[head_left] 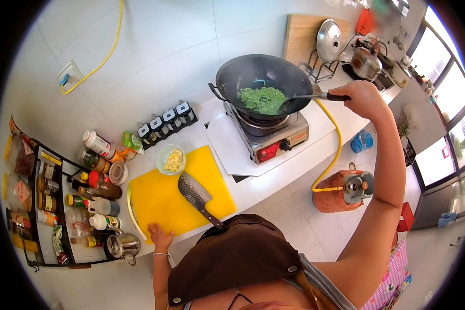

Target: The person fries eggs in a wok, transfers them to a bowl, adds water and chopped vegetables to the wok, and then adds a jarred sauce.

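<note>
**Stirring greens, steadying the board**

Up at the upper right of centre, right hand (365,98) wrapped shut around the black handle of a long metal spatula (307,96), blade end dipped into the round black wok (263,82). Inside the wok, a heap of chopped green vegetables (262,99), touching the spatula's tip. Beneath it, a boxy steel single-burner gas stove (274,137) with red front panel, set on a white mat on the white worktop (253,188). Trailing off to the right, a yellow gas hose (336,144) curving down to an orange gas cylinder (338,194) on the tiled floor.

Lower left, left hand (160,238) resting flat with fingers spread loosely on the near edge of the yellow plastic cutting board (163,199). Lying on the board, well apart from that hand, a broad steel cleaver with dark handle (197,196). At the board's far edge, a small pale bowl of minced garlic (171,159). Further left, clustered sauce bottles (95,191) beside a black rack.
</note>
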Motion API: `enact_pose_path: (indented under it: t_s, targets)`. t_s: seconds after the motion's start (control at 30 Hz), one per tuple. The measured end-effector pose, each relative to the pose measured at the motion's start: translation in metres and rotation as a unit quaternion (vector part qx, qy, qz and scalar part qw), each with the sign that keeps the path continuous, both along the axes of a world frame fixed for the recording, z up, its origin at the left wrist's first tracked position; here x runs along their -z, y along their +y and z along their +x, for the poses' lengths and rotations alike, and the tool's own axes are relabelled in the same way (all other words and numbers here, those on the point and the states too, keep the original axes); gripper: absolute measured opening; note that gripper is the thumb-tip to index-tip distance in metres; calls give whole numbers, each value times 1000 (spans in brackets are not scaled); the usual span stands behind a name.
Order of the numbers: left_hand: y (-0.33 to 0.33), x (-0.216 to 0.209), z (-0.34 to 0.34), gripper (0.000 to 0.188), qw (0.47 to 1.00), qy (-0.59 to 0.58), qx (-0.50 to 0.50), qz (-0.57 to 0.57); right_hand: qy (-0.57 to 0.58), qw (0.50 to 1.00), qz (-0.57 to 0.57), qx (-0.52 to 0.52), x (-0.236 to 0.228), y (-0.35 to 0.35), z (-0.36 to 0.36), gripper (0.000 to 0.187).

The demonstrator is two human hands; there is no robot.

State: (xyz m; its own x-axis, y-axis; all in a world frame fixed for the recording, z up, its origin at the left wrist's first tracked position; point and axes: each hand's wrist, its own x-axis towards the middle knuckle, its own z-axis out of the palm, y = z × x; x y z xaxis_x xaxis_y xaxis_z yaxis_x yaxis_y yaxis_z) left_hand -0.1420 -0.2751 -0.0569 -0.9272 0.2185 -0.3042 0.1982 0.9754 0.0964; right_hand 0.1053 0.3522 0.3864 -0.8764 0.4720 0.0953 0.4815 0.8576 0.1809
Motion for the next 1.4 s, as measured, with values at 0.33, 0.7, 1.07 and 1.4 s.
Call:
enact_pose_path:
  t_s: [0.33,0.7,1.07,1.4]
  targets:
    - [-4,7,-11,104,1000,2,6,8,74,997,11,25,68,16,-106,46]
    - [-11,10,-5,106,999,22,25,27,12,995,91,35,-4,29,-46,45]
    - [-6,3,-20,107,1000,-10,3,6,40,996,45,62,49,31,-118,37]
    - [-9,12,-22,109,1000,-3,17,8,-41,997,-63,18,40,16,-133,30]
